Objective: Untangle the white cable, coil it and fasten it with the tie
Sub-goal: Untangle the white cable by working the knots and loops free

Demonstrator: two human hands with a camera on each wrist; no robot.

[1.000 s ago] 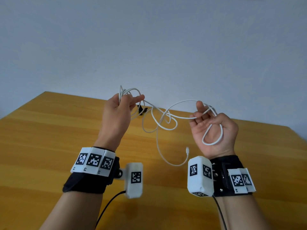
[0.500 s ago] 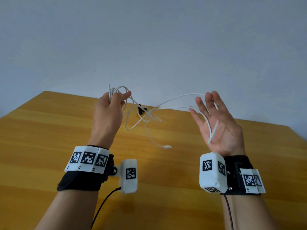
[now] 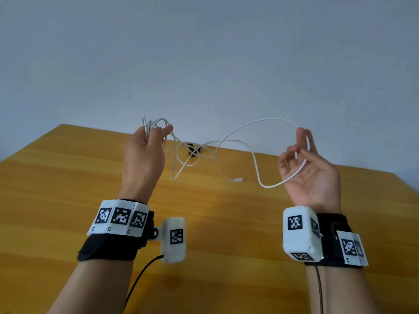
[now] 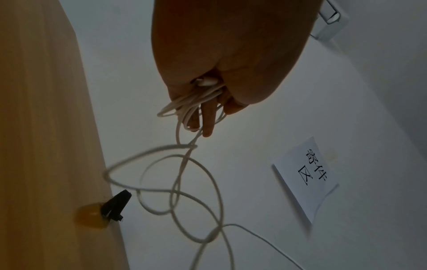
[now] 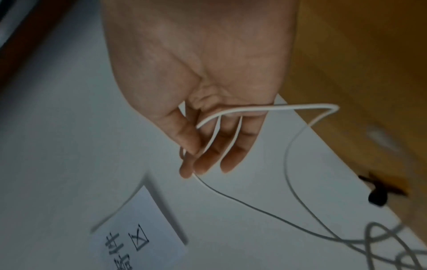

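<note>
The white cable is held above the table — bunched loops gripped in the left hand, one strand pinched by the right hand. Light, limp, likely snag-prone — best taken near the tangle.

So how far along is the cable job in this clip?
Early. Done: the left hand grips several gathered loops of the white cable. In hand: the right hand holds a strand, with tangled loops hanging between the hands. Left: finish coiling; the black tie lies unused on the table.
</note>
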